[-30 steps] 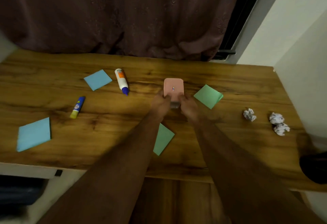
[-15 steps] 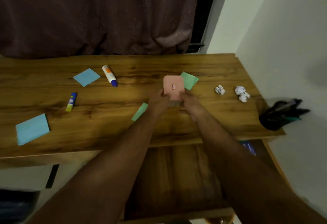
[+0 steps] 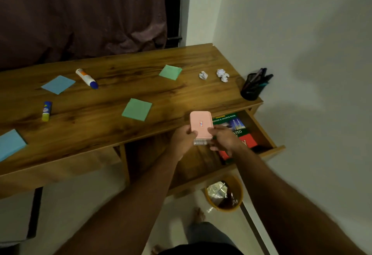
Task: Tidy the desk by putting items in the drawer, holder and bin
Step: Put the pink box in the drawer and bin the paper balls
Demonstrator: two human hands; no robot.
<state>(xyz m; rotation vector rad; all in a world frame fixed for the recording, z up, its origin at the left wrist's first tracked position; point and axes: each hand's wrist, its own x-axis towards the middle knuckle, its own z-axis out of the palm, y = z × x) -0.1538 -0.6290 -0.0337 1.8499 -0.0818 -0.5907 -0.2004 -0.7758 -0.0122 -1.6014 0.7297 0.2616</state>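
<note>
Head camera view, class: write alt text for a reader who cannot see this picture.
Both hands, left hand and right hand, hold a pink box over an open drawer with books inside. The wooden desk carries sticky notes, two glue sticks, crumpled paper and a pen holder; a bin stands on the floor below.

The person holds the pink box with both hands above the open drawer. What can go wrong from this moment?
1. The pink box is gripped only at its lower end by the left hand and right hand; a pale part shows beneath it and might come loose.
2. The book already fills much of the open drawer, so the box may not lie flat.
3. The bin stands just below; a slip could drop the box there.
</note>
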